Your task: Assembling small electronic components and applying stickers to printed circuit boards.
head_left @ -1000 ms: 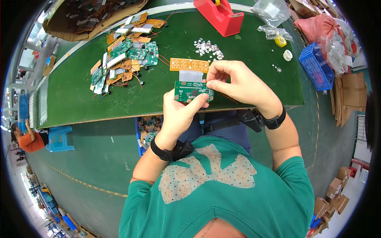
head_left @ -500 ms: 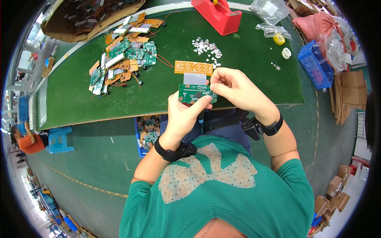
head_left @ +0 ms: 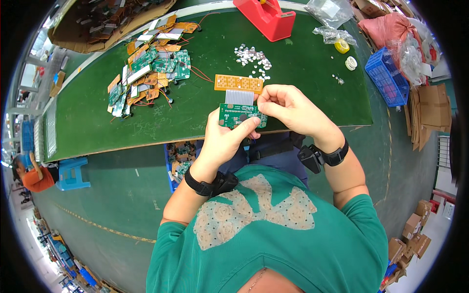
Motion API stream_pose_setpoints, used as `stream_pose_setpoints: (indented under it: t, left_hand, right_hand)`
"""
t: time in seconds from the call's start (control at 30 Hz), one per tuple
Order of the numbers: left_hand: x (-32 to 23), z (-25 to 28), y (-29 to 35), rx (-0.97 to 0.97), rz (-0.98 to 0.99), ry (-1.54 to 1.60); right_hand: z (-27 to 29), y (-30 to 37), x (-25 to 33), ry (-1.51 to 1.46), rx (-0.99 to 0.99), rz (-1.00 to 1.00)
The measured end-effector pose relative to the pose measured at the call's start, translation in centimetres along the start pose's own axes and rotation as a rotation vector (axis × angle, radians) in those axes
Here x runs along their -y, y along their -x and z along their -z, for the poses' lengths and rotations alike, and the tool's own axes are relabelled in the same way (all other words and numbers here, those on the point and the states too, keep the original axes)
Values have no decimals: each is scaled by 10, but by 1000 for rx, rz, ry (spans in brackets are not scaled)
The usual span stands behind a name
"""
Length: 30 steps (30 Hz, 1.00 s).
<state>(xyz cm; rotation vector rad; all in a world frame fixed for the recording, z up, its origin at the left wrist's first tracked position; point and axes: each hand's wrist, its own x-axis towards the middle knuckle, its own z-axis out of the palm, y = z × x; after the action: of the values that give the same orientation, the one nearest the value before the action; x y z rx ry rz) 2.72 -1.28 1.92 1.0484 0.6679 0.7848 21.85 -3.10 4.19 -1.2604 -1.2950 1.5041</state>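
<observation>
My left hand (head_left: 225, 136) grips a green circuit board (head_left: 229, 114) by its lower edge, the thumb lying across its face. A grey flat ribbon cable (head_left: 239, 97) runs from the board's top to a narrow orange-brown board (head_left: 238, 83), which extends out over the green tabletop. At the green board's upper right corner, my right hand (head_left: 289, 108) is closed, thumb and index finger pinched together. Whatever lies between those fingertips is too small or hidden to tell. Small silvery round pieces (head_left: 251, 58) are scattered on the table just beyond the orange-brown board.
A pile of wired circuit boards (head_left: 163, 63) lies at left, below a cardboard box (head_left: 88, 46) of parts. Farther back stand a red tape dispenser (head_left: 273, 24) and yellow tape roll (head_left: 342, 46). A blue crate (head_left: 388, 78) is at right; a blue bin (head_left: 171, 168) sits below the table edge.
Both hands keep nearly the same hold and place. The left thumb and wrist have shifted very slightly; the whole view has moved a little.
</observation>
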Motion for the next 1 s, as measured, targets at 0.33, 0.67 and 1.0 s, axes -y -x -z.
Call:
stream_pose_setpoints:
  t: [0.33,0.67,1.0]
  left_hand:
    - [0,-3,0,-23,152,91]
    - [-1,-7,-7,-59,127,148]
    - [-1,4,-7,-99,96,236]
  right_hand:
    - [2,1,0,67,-47,63]
    - [17,2,11,-6,-16,-14]
    - [134,-68,39,592,-766,344]
